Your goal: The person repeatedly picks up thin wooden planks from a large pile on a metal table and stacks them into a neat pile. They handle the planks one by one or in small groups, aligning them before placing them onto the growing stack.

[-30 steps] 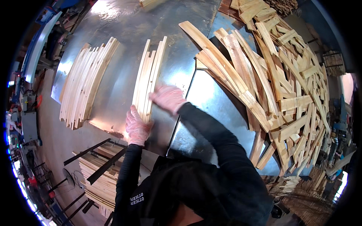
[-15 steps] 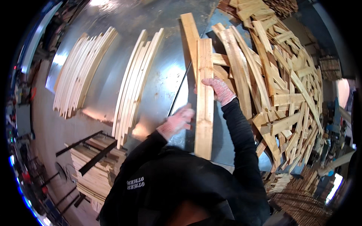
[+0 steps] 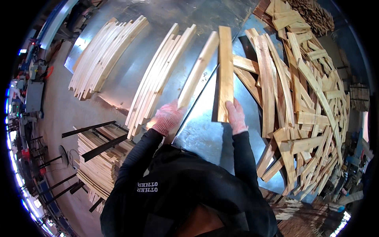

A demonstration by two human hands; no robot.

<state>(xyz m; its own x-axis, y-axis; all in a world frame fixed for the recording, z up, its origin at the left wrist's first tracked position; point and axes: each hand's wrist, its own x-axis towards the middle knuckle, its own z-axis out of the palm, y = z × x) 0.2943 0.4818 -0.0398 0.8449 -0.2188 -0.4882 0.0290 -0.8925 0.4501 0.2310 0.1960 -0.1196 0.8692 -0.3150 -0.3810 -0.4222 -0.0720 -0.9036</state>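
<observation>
**Sorting wooden slats on a sheet-metal tabletop, seen from above**

We begin with the largest element, the metal tabletop, which fills most of the view. On its right side lies a broad, loose heap of slats, criss-crossed and unsorted; we judge this to be the stock not yet worked through, and it is by far the greater part of the wood in view. At the far left sits a neat fan of slats, edges aligned, and nearer the middle a second, narrower aligned stack. These two orderly groups suggest that a portion of the sorting is done, while most remains.

Below the tabletop's left edge we see a rack of stacked slats crossed by dark metal bars, well apart from the hands.

Next, the two pieces in hand. The left hand, gloved, is closed around the near end of a long pale slat that slants away just beside the narrow stack. The right hand, also gloved, grips the near end of a wider board, held almost straight ahead over the tabletop's central seam. The two pieces nearly meet at their far ends.

Nothing blocks the bare metal between the stacks; the heap's nearest slats lie just beside the board.
</observation>
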